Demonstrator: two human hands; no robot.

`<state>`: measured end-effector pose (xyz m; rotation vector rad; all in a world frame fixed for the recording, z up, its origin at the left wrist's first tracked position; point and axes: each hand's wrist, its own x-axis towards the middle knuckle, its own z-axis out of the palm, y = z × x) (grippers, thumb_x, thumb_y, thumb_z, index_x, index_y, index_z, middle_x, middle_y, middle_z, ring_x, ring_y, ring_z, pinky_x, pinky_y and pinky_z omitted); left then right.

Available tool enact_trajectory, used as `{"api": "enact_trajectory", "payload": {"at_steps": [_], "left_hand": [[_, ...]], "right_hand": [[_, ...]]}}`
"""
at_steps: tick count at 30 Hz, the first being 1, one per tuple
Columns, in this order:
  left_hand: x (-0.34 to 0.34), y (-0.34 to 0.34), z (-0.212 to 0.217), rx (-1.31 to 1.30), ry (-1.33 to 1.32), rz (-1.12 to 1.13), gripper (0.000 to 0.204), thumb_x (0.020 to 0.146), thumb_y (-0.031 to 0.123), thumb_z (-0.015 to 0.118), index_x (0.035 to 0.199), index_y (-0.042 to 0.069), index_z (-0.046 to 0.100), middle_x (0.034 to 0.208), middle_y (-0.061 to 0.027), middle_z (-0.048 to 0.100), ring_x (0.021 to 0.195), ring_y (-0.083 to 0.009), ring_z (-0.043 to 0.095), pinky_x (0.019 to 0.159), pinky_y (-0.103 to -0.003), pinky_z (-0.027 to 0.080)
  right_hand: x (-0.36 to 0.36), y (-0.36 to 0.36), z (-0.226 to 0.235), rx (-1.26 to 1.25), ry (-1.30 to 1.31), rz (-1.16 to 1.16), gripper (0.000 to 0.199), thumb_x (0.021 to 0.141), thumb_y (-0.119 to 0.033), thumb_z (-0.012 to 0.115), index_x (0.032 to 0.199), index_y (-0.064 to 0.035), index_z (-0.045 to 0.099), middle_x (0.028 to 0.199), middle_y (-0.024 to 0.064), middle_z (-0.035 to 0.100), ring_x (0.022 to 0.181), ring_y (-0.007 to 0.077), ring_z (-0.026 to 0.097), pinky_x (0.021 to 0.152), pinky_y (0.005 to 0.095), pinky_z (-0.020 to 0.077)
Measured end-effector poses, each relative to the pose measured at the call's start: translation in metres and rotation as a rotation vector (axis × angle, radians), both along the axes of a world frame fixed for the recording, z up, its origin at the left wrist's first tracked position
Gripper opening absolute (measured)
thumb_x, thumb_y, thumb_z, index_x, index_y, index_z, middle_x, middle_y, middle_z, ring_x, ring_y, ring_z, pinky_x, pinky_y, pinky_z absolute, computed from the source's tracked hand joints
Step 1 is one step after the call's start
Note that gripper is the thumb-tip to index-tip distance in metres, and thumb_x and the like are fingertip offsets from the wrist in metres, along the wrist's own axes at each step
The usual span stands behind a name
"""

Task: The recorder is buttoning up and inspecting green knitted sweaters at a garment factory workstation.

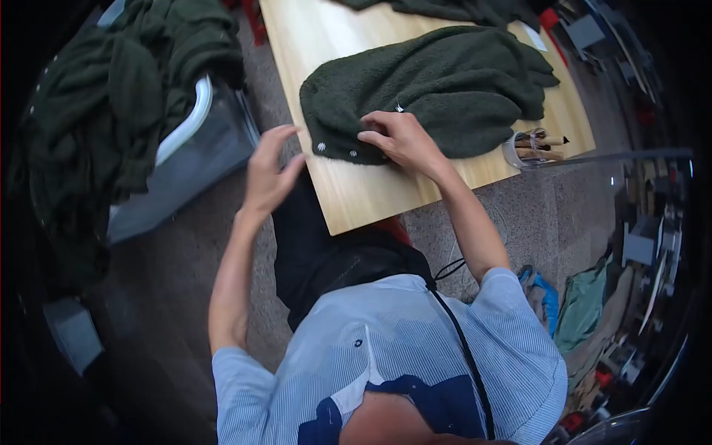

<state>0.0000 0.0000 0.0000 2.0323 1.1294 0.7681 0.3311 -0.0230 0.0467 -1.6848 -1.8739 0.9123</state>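
A dark green fleecy garment lies in loose folds on the pale wooden table. Along its near left edge sit small whitish spots, perhaps buttons, too small to make out. My right hand is over the near edge of the cloth, thumb and forefinger apart, with nothing visible between them; its other fingers are partly hidden. Just off the table's left edge, my left hand is raised with thumb and fingers spread, holding nothing.
At left, a translucent plastic bin is heaped with more dark green garments. A clear cup of pens or markers stands at the table's right edge. Another dark green piece lies at the far side. Bags rest on the floor, right.
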Motion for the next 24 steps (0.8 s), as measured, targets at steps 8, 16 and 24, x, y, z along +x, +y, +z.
{"api": "enact_trajectory", "payload": {"at_steps": [8,16,24], "left_hand": [[0.06,-0.043,-0.018,0.224,0.177,-0.158,0.077,0.089,0.029,0.087,0.16,0.014,0.06,0.171,-0.0213,0.05,0.16,-0.0426,0.047,0.13,-0.056,0.038],[0.05,-0.052,-0.024,0.413,0.065,0.179,0.029,0.092,-0.002,0.071,0.119,0.004,0.079,0.105,-0.0115,0.082,0.103,-0.031,0.08,0.103,-0.041,0.058],[0.033,-0.084,0.104,0.5,-0.336,0.171,0.041,0.075,-0.007,0.072,0.116,0.0,0.078,0.1,-0.013,0.08,0.088,-0.0278,0.079,0.081,-0.037,0.062]], "right_hand": [[0.077,-0.089,-0.022,0.496,-0.315,0.007,0.037,0.092,-0.014,0.089,0.128,-0.0066,0.081,0.138,0.0152,0.077,0.128,0.0341,0.071,0.11,0.0464,0.0542],[0.118,-0.06,-0.007,0.316,-0.071,-0.24,0.027,0.115,-0.021,0.069,0.121,0.0048,0.072,0.096,0.0157,0.071,0.09,0.0182,0.065,0.081,0.0359,0.0533],[0.164,-0.019,0.2,0.579,-0.244,0.072,0.029,0.121,-0.017,0.061,0.116,0.0093,0.071,0.097,0.0001,0.067,0.09,0.0079,0.06,0.08,0.0243,0.0476]]}}
